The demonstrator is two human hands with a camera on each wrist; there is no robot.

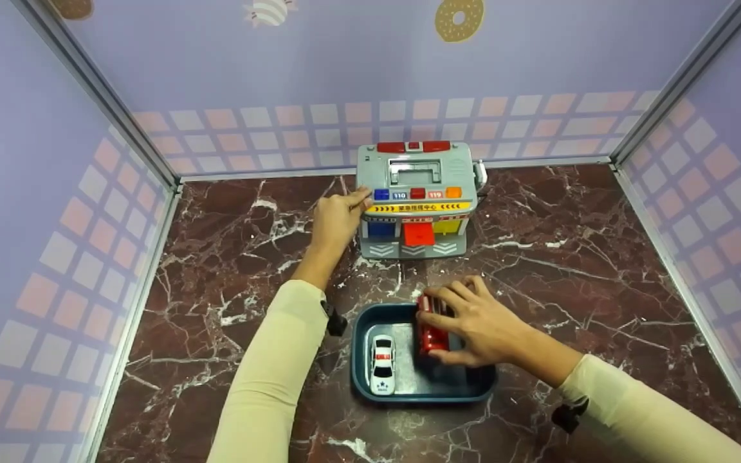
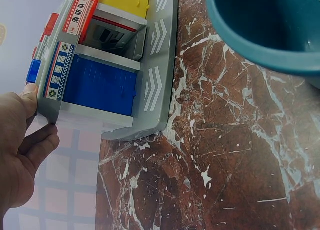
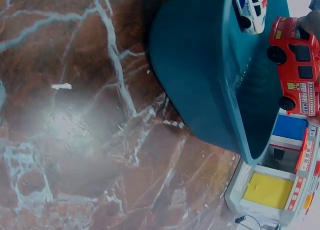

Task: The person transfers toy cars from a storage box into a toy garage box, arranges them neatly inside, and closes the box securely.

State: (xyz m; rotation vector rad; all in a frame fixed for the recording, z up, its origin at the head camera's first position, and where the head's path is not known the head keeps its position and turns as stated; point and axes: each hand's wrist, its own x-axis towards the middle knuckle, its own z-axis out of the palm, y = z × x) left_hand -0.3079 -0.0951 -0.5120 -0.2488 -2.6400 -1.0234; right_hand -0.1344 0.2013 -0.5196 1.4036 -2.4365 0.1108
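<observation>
A grey toy rescue station (image 1: 460, 180) stands near the back wall. Its middle red door (image 1: 419, 234) is raised, while the blue door (image 2: 100, 85) and yellow door (image 3: 268, 190) are down. My left hand (image 1: 338, 220) pinches the station's left upper front corner, beside a blue light. Over the teal tray (image 1: 423, 399), my right hand (image 1: 483, 325) holds a red toy fire truck (image 3: 300, 65) by its sides; in the head view the fingers cover part of it. A white toy police car (image 1: 382, 365) lies in the tray's left side.
The tray sits on a dark red marbled table (image 1: 242, 334), in front of the station. Purple panels (image 1: 319, 71) with printed tiles enclose the table at the back and both sides. A white handle-like part (image 1: 480, 174) sticks out at the station's right side.
</observation>
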